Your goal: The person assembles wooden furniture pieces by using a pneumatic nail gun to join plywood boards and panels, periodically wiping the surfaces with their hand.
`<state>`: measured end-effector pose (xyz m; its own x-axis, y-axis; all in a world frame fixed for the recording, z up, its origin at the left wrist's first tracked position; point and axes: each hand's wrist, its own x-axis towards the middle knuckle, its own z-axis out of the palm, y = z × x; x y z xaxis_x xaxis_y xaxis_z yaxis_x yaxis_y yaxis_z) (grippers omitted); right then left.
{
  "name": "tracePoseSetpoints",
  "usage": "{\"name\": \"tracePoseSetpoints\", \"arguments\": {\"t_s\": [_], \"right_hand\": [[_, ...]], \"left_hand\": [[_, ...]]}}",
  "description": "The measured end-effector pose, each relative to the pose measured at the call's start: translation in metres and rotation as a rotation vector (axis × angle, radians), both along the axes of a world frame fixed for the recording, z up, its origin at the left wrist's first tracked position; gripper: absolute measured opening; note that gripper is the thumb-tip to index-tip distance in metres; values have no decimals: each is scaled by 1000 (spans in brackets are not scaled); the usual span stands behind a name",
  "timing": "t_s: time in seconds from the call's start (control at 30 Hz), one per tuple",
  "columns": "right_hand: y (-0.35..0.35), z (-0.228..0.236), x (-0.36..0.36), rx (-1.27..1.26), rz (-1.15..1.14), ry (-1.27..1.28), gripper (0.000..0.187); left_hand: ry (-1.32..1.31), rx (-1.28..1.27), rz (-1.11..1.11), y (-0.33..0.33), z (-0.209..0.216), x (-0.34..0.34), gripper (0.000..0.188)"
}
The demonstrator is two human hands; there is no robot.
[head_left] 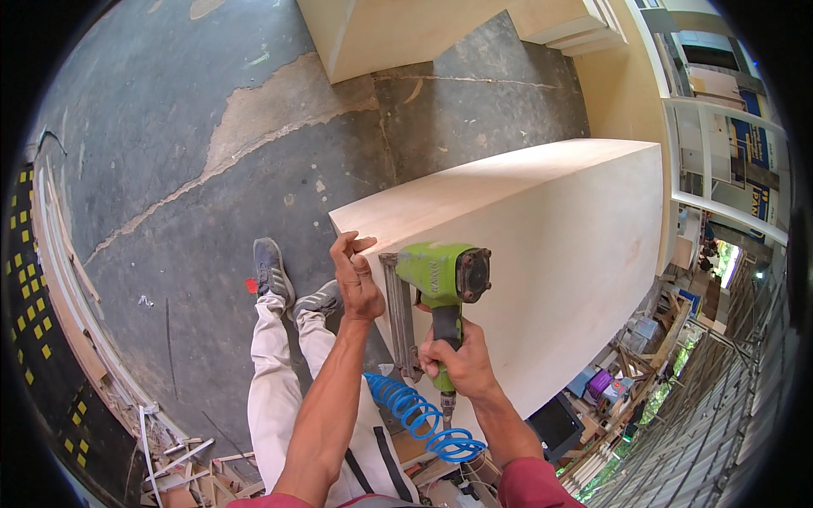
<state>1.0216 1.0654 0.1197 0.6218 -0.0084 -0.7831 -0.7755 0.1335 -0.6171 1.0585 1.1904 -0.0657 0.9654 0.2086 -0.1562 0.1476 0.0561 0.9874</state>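
My right hand [461, 360] is wrapped round the grip of a green and black pneumatic nail gun [436, 269]. The gun's nose and grey magazine [398, 313] sit at the near left corner of a large pale wooden box [550, 245]; whether the nose touches the wood, I cannot tell. Just left of the nose, my left hand [357, 279] grips that corner, its fingers bent over the edge. From the base of the gun's handle a coiled blue air hose [415, 415] hangs down across my lap.
Another pale wooden box [398, 38] stands on the cracked grey floor [195, 229] at the far side. Wood scraps [190, 474] lie at the lower left. On the right are a white frame [720, 199], a cluttered area with a purple object [600, 385], and a corrugated sheet [711, 415].
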Motion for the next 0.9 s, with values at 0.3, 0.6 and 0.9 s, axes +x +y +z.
{"name": "tracePoseSetpoints", "arguments": {"t_s": [0.3, 0.6, 0.9], "right_hand": [[8, 1, 0, -76, 33, 16, 32], [18, 6, -2, -48, 45, 15, 15], [19, 9, 2, -88, 95, 26, 17]], "left_hand": [[-31, -25, 31, -2, -4, 0, 62], [-75, -3, 79, -3, -9, 0, 79], [-42, -55, 88, -5, -9, -2, 81]]}}
